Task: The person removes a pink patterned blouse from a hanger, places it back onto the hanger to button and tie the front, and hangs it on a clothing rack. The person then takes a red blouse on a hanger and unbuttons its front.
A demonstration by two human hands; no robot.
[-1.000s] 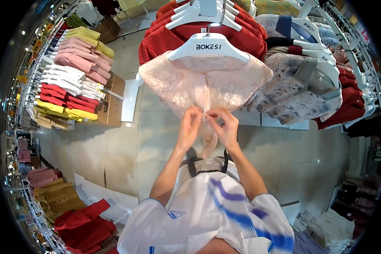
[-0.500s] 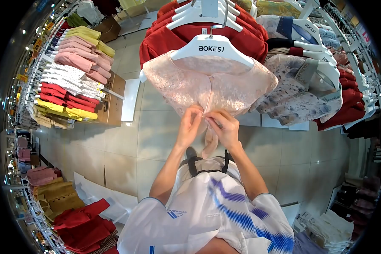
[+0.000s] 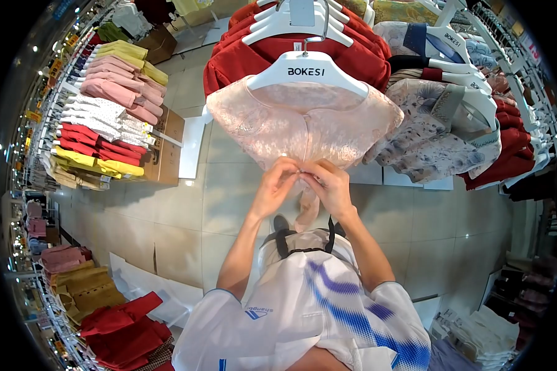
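Pinching the front of a shiny pink top [image 3: 353,133], the left hand [image 3: 273,188] and the right hand [image 3: 333,188] meet in the middle. Both hands have bent fingers, and each one grips a bit of the cloth between thumb and finger. The fingertips are very close together, just under the line that runs down the front. There may be something small between them, but it is too tiny for me to tell what it is.

The pink top hangs on a white hanger [image 3: 306,80] (the name BOKESI is on it in big black letters). It is in front of the person, and a strip of pink cloth [image 3: 304,216] hangs down below the hands. Right behind the top is a row of red clothes [image 3: 272,55] on white hangers too. Just to the right of it is a gray flowery top [image 3: 408,151].

Over on the left, a rack holds pink shirts [image 3: 108,89], spotty white shirts [image 3: 93,114] and some yellow ones [image 3: 93,162]. A brown box [image 3: 169,151] stands next to them. The person wears a white shirt [image 3: 278,309] with blue and purple marks on it. The floor [image 3: 390,216] is made of big, pale, shiny tiles.
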